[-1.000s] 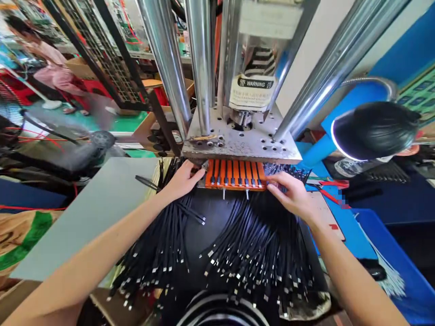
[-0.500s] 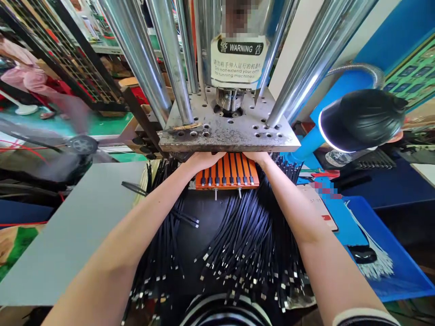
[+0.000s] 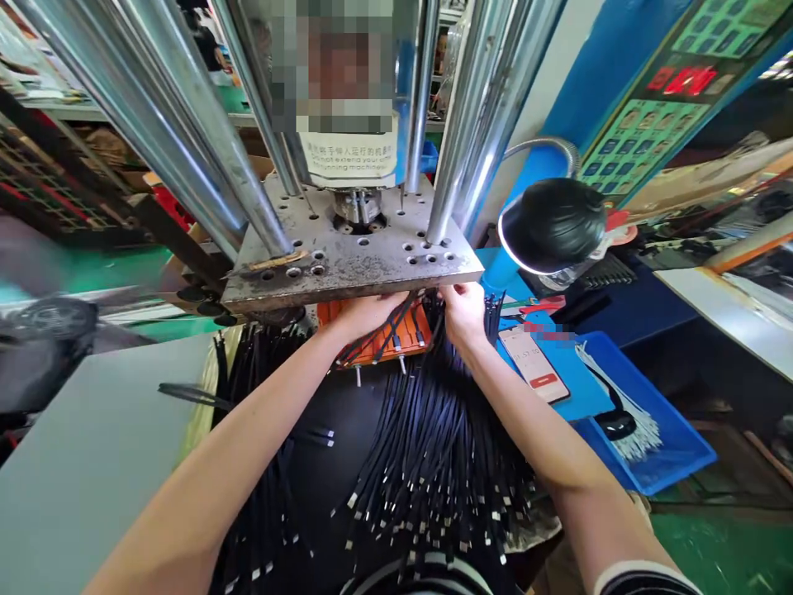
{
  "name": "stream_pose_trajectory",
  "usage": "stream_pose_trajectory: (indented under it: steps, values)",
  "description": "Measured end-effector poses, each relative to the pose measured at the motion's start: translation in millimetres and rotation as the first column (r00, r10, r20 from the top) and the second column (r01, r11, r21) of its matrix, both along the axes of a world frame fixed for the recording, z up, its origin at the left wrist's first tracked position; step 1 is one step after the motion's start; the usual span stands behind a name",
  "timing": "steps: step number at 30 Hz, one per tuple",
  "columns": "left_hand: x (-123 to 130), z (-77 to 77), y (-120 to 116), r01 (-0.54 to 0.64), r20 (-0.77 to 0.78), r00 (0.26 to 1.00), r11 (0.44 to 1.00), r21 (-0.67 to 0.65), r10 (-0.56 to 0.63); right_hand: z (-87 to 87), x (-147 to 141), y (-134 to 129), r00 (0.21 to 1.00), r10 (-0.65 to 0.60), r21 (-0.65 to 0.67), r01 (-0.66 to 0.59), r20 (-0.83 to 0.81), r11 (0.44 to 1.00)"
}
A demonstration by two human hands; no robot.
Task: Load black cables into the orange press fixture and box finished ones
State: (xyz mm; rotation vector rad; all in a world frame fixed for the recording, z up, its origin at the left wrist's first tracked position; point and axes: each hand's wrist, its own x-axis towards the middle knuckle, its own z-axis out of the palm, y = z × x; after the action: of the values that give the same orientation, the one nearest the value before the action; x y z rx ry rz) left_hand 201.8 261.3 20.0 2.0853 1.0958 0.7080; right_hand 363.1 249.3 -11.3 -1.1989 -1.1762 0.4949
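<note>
Under the edge of a metal press plate (image 3: 353,281), an orange slotted fixture (image 3: 327,314) holds short black USB cables (image 3: 396,337), some lying crossed out of their slots. My left hand (image 3: 372,312) lies over the fixture, its fingers closed on several of these cables; the fingertips are partly hidden under the plate. At the fixture's right side, my right hand (image 3: 464,312) is curled with fingers pressed together at cable ends beside the plate edge. A thick bundle of black cables (image 3: 427,438) with metal connectors spreads below the fixture on the dark work surface.
Steel columns (image 3: 455,157) rise from the plate, with a warning label (image 3: 350,157) behind. More black cables (image 3: 260,463) hang at left beside a grey board (image 3: 99,446). At right are a black lamp (image 3: 551,227), a phone (image 3: 534,364) and a blue bin (image 3: 666,463) holding white cables.
The view has shifted, so the scene sits further left. The cables that lay straight in the fixture are now pulled askew and gathered at my hands; my right hand has curled closed.
</note>
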Motion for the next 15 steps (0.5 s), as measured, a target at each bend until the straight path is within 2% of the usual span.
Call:
stream_pose_trajectory:
  steps: [2, 4, 6, 8, 10, 12, 13, 15]
  values:
    - [11.5, 2.8, -24.1, 0.19, 0.182, 0.968, 0.978, -0.086, -0.172, 12.8, -0.8, -37.5, 0.988, -0.009, 0.049, 0.017, -0.155, 0.999]
    - [22.4, 6.8, -49.2, 0.247, 0.255, 0.945, 0.957, -0.152, -0.203, 27.9, -5.6, -68.5, 0.979, 0.028, 0.045, -0.019, -0.202, 0.999]
    - [30.7, 12.1, -71.6, 0.246, 0.272, 0.948, 0.92, -0.306, -0.163, 41.7, -7.9, -87.9, 0.987, 0.09, -0.02, -0.093, -0.13, 0.995]
    - [33.8, 17.1, -89.6, 0.271, 0.282, 0.95, 0.811, -0.518, -0.138, 50.3, 0.2, -98.2, 0.997, 0.076, -0.079, -0.074, 0.032, 0.994]
    - [28.0, 19.4, -103.9, 0.293, 0.27, 0.952, 0.671, -0.681, -0.141, 52.0, 23.9, -109.3, 0.98, -0.079, -0.077, 0.094, 0.182, 0.993]
    - [10.5, 17.3, -116.1, 0.299, 0.277, 0.952, 0.569, -0.766, -0.128, 47.4, 62.7, -131.5, 0.933, -0.252, -0.089, 0.282, 0.257, 0.955]
    - [-2.9, 14.6, -121.8, 0.299, 0.291, 0.951, 0.534, -0.791, -0.101, 43.0, 85.9, -148.2, 0.913, -0.299, -0.133, 0.345, 0.277, 0.929]
    - [-37.6, 6.8, -132.9, 0.288, 0.331, 0.944, 0.511, -0.81, -0.007, 31.3, 134.2, -190.6, 0.918, -0.249, -0.297, 0.341, 0.308, 0.892]
